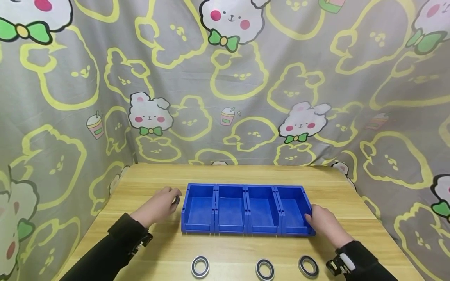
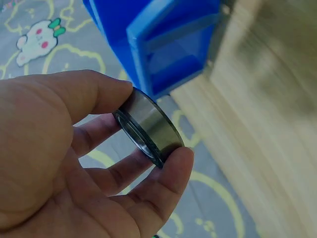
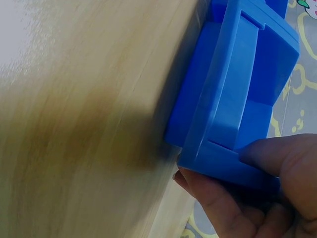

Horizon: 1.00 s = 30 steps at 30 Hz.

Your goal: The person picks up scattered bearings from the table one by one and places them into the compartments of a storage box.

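Observation:
A steel ball bearing (image 2: 153,124) is pinched between the thumb and fingertips of my left hand (image 1: 161,205), just left of the blue bins. Four joined compartments would be too exact to stress; the blue bin row (image 1: 230,227) stands on the table with its compartments bare inside. My right hand (image 1: 325,220) grips the right end wall of that row, thumb over the inside and fingers outside, as the right wrist view shows at the blue wall (image 3: 223,158). Three more bearings lie flat in front: one at left (image 1: 200,267), and a bearing (image 1: 265,269) beside another bearing (image 1: 308,267) at right.
The wooden table (image 1: 158,249) carries everything. A patterned grey curtain (image 1: 246,105) rises behind it and along both sides. Dark sleeves with wrist-worn cameras (image 1: 142,242) reach in from the lower corners.

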{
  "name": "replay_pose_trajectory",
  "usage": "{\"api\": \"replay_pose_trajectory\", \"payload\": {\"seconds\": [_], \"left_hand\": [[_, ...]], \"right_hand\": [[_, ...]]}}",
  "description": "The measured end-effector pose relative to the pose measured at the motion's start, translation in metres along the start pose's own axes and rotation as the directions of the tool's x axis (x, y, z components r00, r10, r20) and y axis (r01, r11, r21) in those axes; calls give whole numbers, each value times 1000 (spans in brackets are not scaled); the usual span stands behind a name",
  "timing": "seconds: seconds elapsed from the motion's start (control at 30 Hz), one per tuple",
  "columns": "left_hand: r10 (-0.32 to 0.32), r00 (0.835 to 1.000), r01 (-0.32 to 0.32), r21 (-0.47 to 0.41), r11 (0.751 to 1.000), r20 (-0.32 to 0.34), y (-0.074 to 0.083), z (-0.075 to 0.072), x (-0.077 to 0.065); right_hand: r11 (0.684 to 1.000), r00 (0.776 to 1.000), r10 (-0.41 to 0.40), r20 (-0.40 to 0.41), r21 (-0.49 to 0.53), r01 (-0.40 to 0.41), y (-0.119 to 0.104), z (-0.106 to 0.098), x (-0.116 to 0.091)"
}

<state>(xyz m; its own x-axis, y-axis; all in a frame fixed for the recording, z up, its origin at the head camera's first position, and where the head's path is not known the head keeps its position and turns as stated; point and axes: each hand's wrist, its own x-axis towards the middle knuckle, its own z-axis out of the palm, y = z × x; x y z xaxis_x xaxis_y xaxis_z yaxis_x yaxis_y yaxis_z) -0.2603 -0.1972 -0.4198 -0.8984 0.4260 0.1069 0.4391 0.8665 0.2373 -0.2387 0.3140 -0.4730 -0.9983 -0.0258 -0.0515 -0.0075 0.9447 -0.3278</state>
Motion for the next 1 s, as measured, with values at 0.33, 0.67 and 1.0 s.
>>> {"api": "replay_pose_trajectory", "payload": {"seconds": [0.33, 0.67, 1.0], "left_hand": [[49, 998, -50, 27, 998, 48, 23, -10, 26], [45, 990, -44, -9, 999, 135, 46, -10, 46], [49, 978, -54, 19, 998, 205, 61, 14, 58]], "right_hand": [[1000, 1000, 13, 12, -1, -13, 0, 0, 1], [1000, 1000, 23, 14, -4, -23, 0, -3, 0], [1000, 1000, 9, 15, -1, -9, 0, 0, 1]]}}
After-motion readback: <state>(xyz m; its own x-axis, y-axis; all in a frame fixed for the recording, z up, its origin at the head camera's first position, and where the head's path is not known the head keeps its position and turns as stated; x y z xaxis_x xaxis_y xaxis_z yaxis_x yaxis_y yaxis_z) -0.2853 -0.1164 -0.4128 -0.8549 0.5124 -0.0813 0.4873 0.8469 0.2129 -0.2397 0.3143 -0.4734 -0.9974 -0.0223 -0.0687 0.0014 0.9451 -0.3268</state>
